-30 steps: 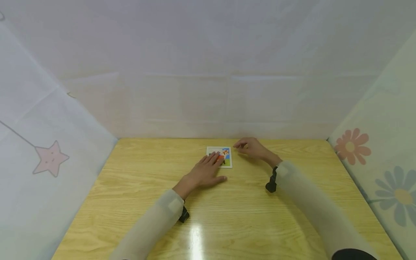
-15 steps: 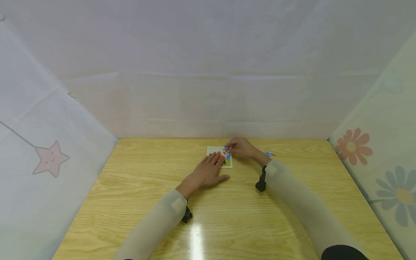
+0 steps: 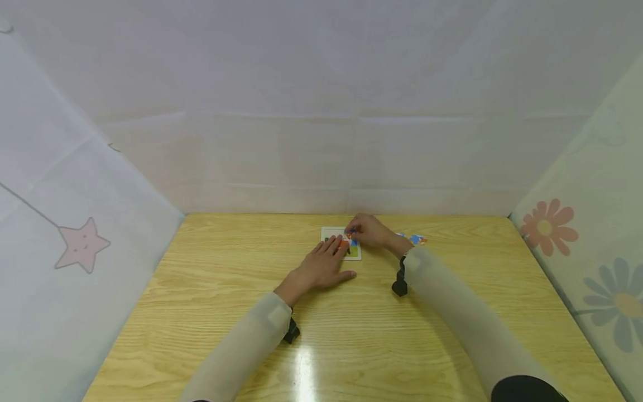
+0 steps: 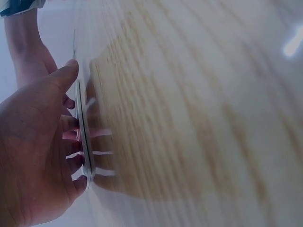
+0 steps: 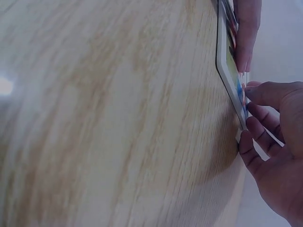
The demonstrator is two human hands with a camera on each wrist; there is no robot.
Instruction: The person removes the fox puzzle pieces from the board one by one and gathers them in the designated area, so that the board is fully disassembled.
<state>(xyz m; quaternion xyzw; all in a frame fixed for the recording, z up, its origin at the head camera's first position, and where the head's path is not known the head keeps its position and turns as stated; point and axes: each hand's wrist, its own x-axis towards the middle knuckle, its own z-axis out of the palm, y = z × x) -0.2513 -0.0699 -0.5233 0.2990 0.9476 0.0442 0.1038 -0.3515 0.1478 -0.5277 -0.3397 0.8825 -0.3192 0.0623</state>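
A small square picture puzzle in a white tray (image 3: 331, 229) lies near the table's far edge. Across its left and middle part my left hand (image 3: 321, 266) rests with straight fingers and the thumb spread. My right hand (image 3: 372, 230) is at the tray's upper right corner, where its curled fingertips pinch a blue and orange puzzle piece (image 3: 350, 236), mostly hidden by the hand. From the right wrist, the thumb and fingers meet at the tray's edge (image 5: 229, 75). The tray's upper left part looks pale, without picture.
Loose puzzle pieces (image 3: 417, 239) with blue and orange print lie on the wooden table (image 3: 226, 279), just beyond my right wrist. White cloth (image 3: 281, 156) walls in the back and both sides. A light glare falls on the front of the table.
My right hand has moved left onto the tray's upper right corner, uncovering the loose pieces behind its wrist. My left hand keeps nearly the same place on the puzzle.
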